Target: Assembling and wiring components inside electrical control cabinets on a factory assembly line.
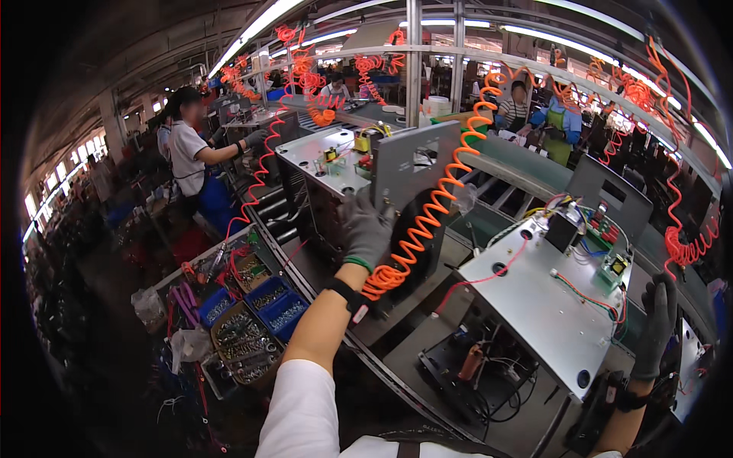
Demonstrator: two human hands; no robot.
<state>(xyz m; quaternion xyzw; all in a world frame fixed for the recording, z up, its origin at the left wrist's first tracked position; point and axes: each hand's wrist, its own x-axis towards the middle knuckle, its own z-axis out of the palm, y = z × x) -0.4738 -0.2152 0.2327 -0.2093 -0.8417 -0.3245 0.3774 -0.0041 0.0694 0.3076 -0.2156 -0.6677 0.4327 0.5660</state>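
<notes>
Fingers (pixel 359 217) of our left hand (pixel 365 233) are curled over the lower left edge of an upright grey metal panel (pixel 412 164), gripping it, with the panel rising straight up and away from the fingertips. Its long axis runs roughly vertical (tilted a little toward the right at the top). An orange coiled hose (pixel 427 214) hangs just to the right of those fingers, crossing in front of the panel. Our right hand (pixel 657 328) sits well apart, far over to the right, its gloved fingers (pixel 663 294) held loosely together against the right side of the nearer metal chassis (pixel 534 298), flat to it rather than pinching. So the left hand is the one on the panel; the right hand only steadies the chassis. Bins of screws (pixel 256 317) lie below and to the left of the left fingers.
</notes>
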